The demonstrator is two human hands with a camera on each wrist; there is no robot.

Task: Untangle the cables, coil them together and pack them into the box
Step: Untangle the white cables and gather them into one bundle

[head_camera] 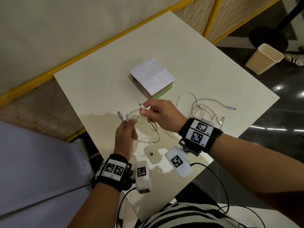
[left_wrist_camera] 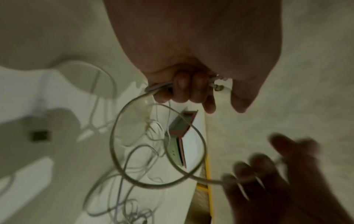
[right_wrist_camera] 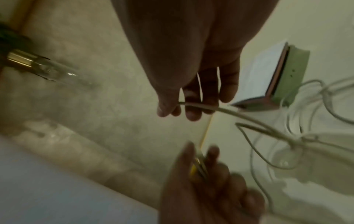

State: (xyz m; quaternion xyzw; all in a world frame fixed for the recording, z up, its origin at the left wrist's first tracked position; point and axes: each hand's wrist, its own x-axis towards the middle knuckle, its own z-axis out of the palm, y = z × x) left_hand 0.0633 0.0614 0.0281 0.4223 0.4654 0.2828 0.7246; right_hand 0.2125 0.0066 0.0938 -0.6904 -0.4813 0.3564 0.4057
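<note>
Above the table's middle, my left hand [head_camera: 125, 135] grips two white cable ends [head_camera: 123, 120], their plugs sticking up past the fingers. My right hand [head_camera: 154, 115] pinches another white plug [head_camera: 141, 108] between thumb and forefinger. A white cable loop [head_camera: 148, 129] hangs between both hands; in the left wrist view the loop [left_wrist_camera: 134, 151] sags below the curled left fingers [left_wrist_camera: 184, 89]. In the right wrist view the right fingers [right_wrist_camera: 189, 106] pinch the cable [right_wrist_camera: 220, 109]. A tangle of white cables [head_camera: 202, 111] lies on the table to the right. The green box [head_camera: 162, 92], white lid raised, stands behind the hands.
The white table [head_camera: 92, 89] has a small dark square [head_camera: 151, 154] near its front edge. A beige bin [head_camera: 263, 59] stands on the dark floor at the right. A yellow-framed partition [head_camera: 32, 76] runs along the table's far left side.
</note>
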